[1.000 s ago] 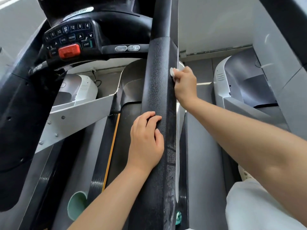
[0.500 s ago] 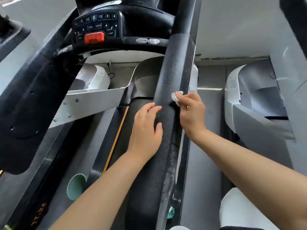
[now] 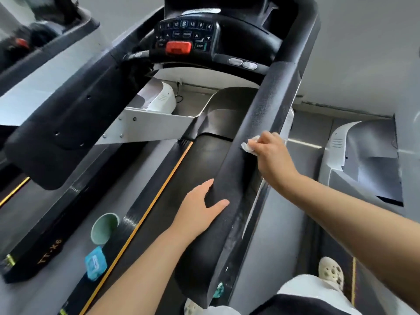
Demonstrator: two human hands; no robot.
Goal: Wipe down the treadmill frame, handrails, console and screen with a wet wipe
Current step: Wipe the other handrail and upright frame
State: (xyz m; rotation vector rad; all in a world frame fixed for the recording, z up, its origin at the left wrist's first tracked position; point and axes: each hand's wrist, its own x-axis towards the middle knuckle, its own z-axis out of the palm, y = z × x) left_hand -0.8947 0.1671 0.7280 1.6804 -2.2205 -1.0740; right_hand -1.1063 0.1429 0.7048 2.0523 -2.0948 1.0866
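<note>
The right hand point(image 3: 271, 156) pinches a small, crumpled white wipe point(image 3: 250, 146) in curled fingers and presses it against the upper face of the treadmill's right handrail point(image 3: 268, 105). The wipe looks bunched into a wad, with only its pale edge showing past the fingertips. The handrail is a long, thick black bar with a rough, speckled surface, running from the console point(image 3: 188, 35) down toward the viewer. Faint pale streaks mark its lower stretch, possibly moisture or dust; the blur makes it hard to tell.

The left hand point(image 3: 201, 212) rests on the inner side of the same handrail, lower down, fingers straight and the thumb spread across the top. The two hands are apart.

The console holds rows of dark buttons and a red stop switch point(image 3: 178, 47). On the treadmill's side rail at lower left lie a pale green cup point(image 3: 103, 228) on its side and, just below it, a blue wipe packet point(image 3: 95, 263).
</note>
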